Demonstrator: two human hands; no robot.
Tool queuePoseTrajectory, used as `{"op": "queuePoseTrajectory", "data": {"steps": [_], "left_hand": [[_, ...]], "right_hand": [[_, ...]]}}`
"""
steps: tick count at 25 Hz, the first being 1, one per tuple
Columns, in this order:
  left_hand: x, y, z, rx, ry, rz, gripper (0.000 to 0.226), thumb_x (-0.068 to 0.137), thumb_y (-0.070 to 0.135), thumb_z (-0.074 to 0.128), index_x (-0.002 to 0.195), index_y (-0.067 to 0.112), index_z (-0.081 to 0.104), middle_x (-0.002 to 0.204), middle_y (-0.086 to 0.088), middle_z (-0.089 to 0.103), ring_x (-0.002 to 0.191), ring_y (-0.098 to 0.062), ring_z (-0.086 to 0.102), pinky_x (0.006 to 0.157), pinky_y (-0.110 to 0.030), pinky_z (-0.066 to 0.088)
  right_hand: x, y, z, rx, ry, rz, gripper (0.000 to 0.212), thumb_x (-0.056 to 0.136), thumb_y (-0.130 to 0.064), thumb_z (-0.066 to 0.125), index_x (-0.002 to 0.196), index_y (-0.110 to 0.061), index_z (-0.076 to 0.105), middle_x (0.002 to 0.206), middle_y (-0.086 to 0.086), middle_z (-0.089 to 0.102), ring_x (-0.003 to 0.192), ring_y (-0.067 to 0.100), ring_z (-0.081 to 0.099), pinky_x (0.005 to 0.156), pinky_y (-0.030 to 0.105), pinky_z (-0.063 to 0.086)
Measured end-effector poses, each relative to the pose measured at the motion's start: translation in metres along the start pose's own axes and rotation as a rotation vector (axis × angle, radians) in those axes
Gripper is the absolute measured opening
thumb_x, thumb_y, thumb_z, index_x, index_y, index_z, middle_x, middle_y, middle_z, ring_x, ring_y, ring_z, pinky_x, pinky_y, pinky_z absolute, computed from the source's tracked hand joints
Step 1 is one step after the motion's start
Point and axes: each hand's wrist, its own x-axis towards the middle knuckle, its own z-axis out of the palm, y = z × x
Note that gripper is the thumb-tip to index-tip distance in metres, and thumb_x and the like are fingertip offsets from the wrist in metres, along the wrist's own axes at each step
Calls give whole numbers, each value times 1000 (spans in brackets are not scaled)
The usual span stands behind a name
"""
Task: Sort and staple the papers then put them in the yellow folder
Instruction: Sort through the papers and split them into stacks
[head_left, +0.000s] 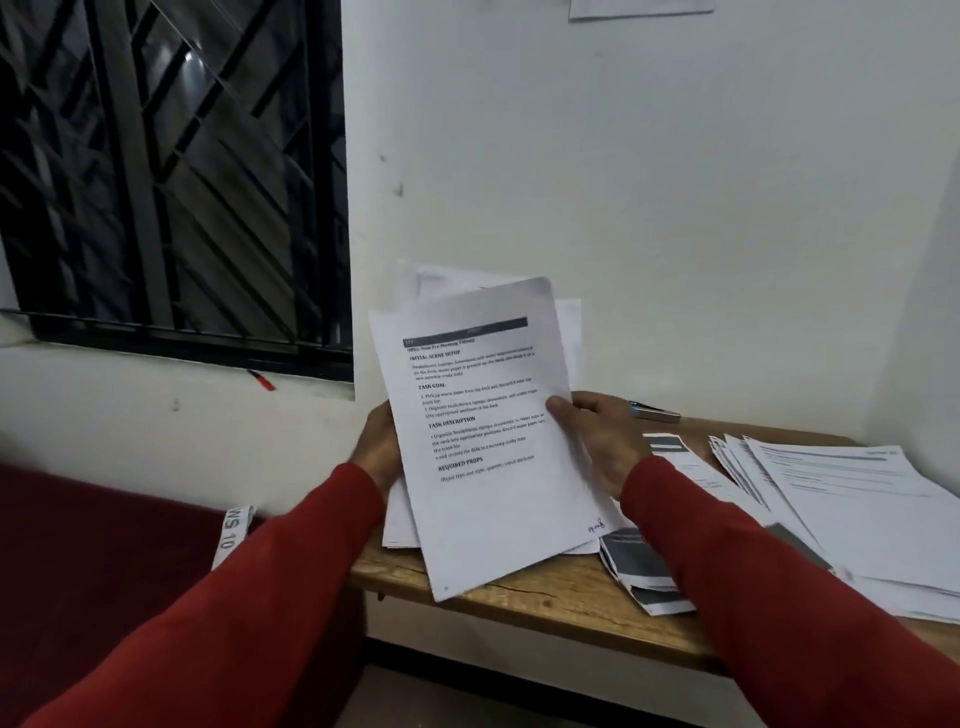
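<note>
Head view: we are at the sorting step. Our right hand pinches the top sheet, thumb on its face; our left hand holds the bundle from behind. More papers lie on the counter, right. Next, we judge, match this sheet to a pile. No folder shows.

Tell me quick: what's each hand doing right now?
Left hand: behind the papers, supporting them; grip hidden, cannot tell.
Right hand: pinching the papers' right edge, thumb on front.
</note>
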Motion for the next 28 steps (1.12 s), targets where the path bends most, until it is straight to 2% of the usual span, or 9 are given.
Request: {"op": "queuePoseTrajectory", "data": {"steps": [4, 8, 10, 13, 16, 21, 23, 26, 28], "left_hand": [[-2, -12, 7, -101, -40, -89, 14, 94, 8, 60, 103, 12, 70, 95, -10, 77, 82, -24, 73, 75, -39, 60], [4, -16, 5, -141, -24, -74, 14, 95, 13, 60, 106, 11, 69, 99, -13, 75, 81, -26, 73, 75, -41, 62], [6, -17, 5, -149, 0, -56, 17, 97, 21, 59, 108, 12, 68, 101, -12, 74, 82, -22, 73, 76, -39, 62], [5, -18, 3, -149, -25, -47, 36, 98, 40, 54, 119, 14, 65, 107, -8, 75, 92, -21, 74, 79, -38, 61], [7, -19, -2, -142, 0, -38, 45, 95, 44, 55, 128, 14, 60, 115, -8, 72, 99, -23, 72, 85, -41, 59], [5, -17, -1, -183, 59, -23, 35, 99, 38, 52, 123, 14, 61, 106, -1, 73, 80, -10, 74, 61, -24, 58], [4, -15, -2, -185, 55, -25, 36, 98, 40, 53, 123, 16, 62, 106, -1, 74, 84, -13, 75, 61, -25, 59], [7, -18, -5, -176, 39, -34, 38, 97, 44, 54, 124, 18, 63, 108, -1, 75, 93, -19, 74, 66, -30, 60], [7, -19, -5, -163, 39, -28, 37, 97, 44, 54, 122, 18, 63, 109, -1, 75, 97, -21, 73, 72, -33, 61]], "right_hand": [[-1, 7, -9, 75, 49, -40, 21, 91, -5, 66, 104, 11, 68, 89, 14, 72, 71, 16, 70, 68, 27, 57], [8, 8, -10, 105, 83, -50, 25, 86, -9, 73, 106, 6, 70, 102, 20, 74, 87, 26, 71, 84, 38, 59], [12, 10, -13, 108, 114, -42, 25, 83, -10, 76, 103, 4, 72, 101, 20, 74, 87, 26, 71, 85, 37, 59], [14, 12, -19, 140, 125, -61, 4, 85, -9, 74, 87, -7, 76, 91, 12, 75, 83, 23, 70, 85, 36, 57], [14, 8, -28, 124, 234, -53, 10, 87, -8, 71, 79, -11, 76, 86, 8, 74, 80, 20, 67, 83, 36, 58], [27, -29, -57, 355, 381, -29, 9, 89, 5, 64, 96, 2, 70, 93, 16, 71, 80, 26, 69, 81, 41, 60], [35, -45, -75, 407, 351, -31, 16, 89, 7, 62, 103, 2, 69, 96, 15, 73, 78, 25, 73, 74, 39, 61], [39, -38, -92, 467, 324, -44, 24, 88, 7, 63, 112, 5, 67, 108, 19, 72, 94, 30, 71, 85, 43, 59], [34, -21, -93, 506, 303, -26, 26, 89, 6, 62, 115, 6, 66, 108, 18, 73, 94, 28, 71, 87, 42, 58]]}}
